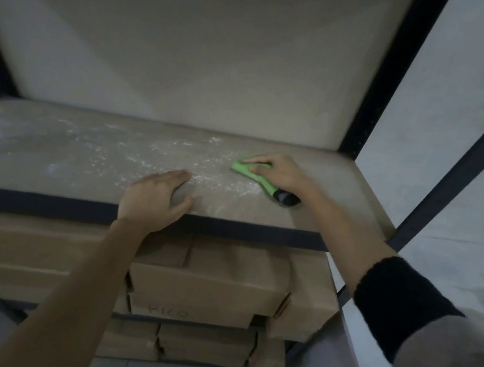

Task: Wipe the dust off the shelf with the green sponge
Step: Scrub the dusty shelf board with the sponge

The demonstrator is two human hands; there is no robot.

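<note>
A beige shelf board (57,156) runs across the middle of the view, with white dust (174,157) scattered over its centre. My right hand (278,172) presses the green sponge (243,170) flat on the board at the right edge of the dust; the sponge has a green handle with a black end (285,198) poking out under my palm. My left hand (157,198) lies flat, fingers together, on the board's front edge, holding nothing, left of and nearer than the sponge.
Dark metal uprights (376,78) frame the shelf on the right, and a dark front rail (36,203) runs under the board. Stacked cardboard boxes (207,288) fill the shelves below. The underside of a higher shelf board (205,43) looms above.
</note>
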